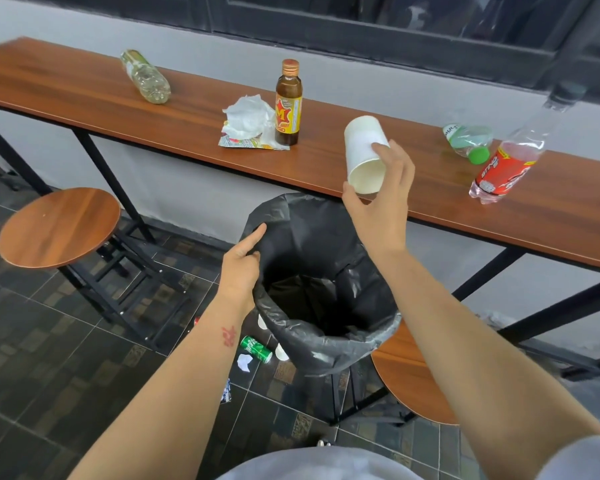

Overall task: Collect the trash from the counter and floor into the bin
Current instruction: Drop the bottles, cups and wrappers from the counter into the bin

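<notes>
My right hand (381,199) grips a white paper cup (364,150), tilted with its mouth toward me, above the far rim of the bin. My left hand (241,268) holds the left edge of the black bag (326,327) that lines the bin, keeping it wide. On the wooden counter (194,119) lie a clear plastic bottle (145,77), crumpled white paper with a wrapper (248,123), a crushed green-capped bottle (469,143) and a red-labelled bottle (510,161); a brown glass bottle (288,103) stands upright. A green can (256,348) and paper scraps (244,362) lie on the floor.
A round wooden stool (58,226) stands to the left and another stool (409,372) sits under the bin's right side. Black metal counter legs (111,181) run down to the dark tiled floor. White cups (281,353) show beside the bin on the floor.
</notes>
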Tool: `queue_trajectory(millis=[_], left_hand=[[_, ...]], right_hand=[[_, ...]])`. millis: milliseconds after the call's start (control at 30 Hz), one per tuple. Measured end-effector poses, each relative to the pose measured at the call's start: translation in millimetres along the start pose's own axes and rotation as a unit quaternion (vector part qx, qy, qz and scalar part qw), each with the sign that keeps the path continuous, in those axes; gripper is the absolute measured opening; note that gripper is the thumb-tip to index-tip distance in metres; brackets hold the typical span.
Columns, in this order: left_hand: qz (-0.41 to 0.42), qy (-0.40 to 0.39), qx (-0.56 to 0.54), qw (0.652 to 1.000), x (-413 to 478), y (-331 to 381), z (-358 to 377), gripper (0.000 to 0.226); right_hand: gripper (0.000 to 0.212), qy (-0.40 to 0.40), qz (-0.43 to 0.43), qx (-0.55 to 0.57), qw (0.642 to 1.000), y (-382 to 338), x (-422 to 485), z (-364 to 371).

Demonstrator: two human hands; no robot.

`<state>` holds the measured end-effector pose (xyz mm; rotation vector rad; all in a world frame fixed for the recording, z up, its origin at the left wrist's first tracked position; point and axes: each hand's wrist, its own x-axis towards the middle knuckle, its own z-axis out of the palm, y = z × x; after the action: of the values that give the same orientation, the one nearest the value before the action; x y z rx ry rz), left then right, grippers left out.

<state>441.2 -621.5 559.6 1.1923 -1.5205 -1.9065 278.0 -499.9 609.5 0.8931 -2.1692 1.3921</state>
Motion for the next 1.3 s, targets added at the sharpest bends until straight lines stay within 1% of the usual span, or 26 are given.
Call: queue_trajectory(millis=[67,133,267,333,433,533,600,667,700,733,767,833,867,933,1033,1100,1167,1233,1300], left_hand=[[0.000,0.006,0.015,1.000,0.7,-0.3,0.3,0.051],[-0.002,0.009,0.025,1.000,0.3,-0.8,1.4,0.051],[-0.002,0.012,0.025,1.000,-5.9,-1.1,5.8,0.048],[0.006,0.012,0.030,0.999,-10.7,-0.9,8.2,0.046],[0.011,0.000,0.037,0.999,-17.0,-1.1,10.8,0.045],[0.011,-0.009,0.050,0.999,-20.6,-4.7,13.1,0.048],[0.010,-0.016,0.057,0.998,-23.7,-5.9,15.7,0.049],[0.011,-0.020,0.060,0.998,-24.8,-7.3,18.1,0.049],[0.010,-0.022,0.062,0.998,-25.2,-7.6,19.5,0.048],[0.009,-0.026,0.065,0.997,-25.5,-7.9,20.3,0.048],[0.007,-0.032,0.069,0.997,-25.9,-7.9,23.0,0.048],[0.001,-0.035,0.068,0.997,-26.3,-7.2,24.0,0.047],[0.000,-0.037,0.067,0.997,-26.7,-6.4,24.5,0.048],[-0.001,-0.040,0.062,0.997,-26.8,-5.9,28.2,0.049],[-0.001,-0.044,0.053,0.998,-26.1,-6.1,37.7,0.049],[0.004,-0.049,0.064,0.997,-25.0,-6.2,43.7,0.050],[0.005,-0.049,0.078,0.996,-24.4,-4.9,47.9,0.050],[0.002,-0.050,0.083,0.995,-24.3,-2.7,51.0,0.050],[-0.002,-0.059,0.077,0.995,-23.4,-1.4,52.8,0.050]], right_hand=[[0.063,0.011,-0.017,0.017,1.000,-6.1,-3.3,-6.7],[0.064,-0.015,-0.040,0.015,0.999,-7.1,-8.7,-14.3],[0.065,-0.123,-0.089,-0.042,0.987,4.5,-44.0,-21.8],[0.066,-0.194,-0.089,-0.079,0.974,16.6,-67.9,-23.9],[0.067,-0.308,-0.028,-0.136,0.941,36.5,-94.2,-27.8],[0.073,-0.405,0.022,-0.219,0.887,48.7,-106.0,-32.5],[0.076,-0.435,0.027,-0.258,0.862,54.8,-109.3,-36.9],[0.075,-0.450,0.013,-0.291,0.844,60.8,-111.2,-43.1],[0.073,-0.445,0.007,-0.295,0.846,62.6,-111.6,-47.0],[0.070,-0.422,0.001,-0.286,0.860,63.1,-111.6,-51.0],[0.067,-0.379,-0.002,-0.271,0.885,61.9,-110.2,-57.5],[0.062,-0.269,-0.001,-0.237,0.934,54.6,-104.1,-68.0],[0.059,-0.213,0.001,-0.224,0.951,51.5,-99.5,-72.7],[0.056,-0.102,0.009,-0.215,0.971,49.2,-86.9,-84.1],[0.062,0.037,0.057,-0.208,0.976,54.6,-60.7,-99.0],[0.068,0.088,0.122,-0.201,0.968,61.1,-40.9,-106.4],[0.076,0.111,0.191,-0.182,0.958,71.9,-19.8,-111.2],[0.085,0.117,0.220,-0.160,0.955,83.4,0.2,-113.6],[0.093,0.103,0.243,-0.133,0.955,92.4,18.5,-113.2]])
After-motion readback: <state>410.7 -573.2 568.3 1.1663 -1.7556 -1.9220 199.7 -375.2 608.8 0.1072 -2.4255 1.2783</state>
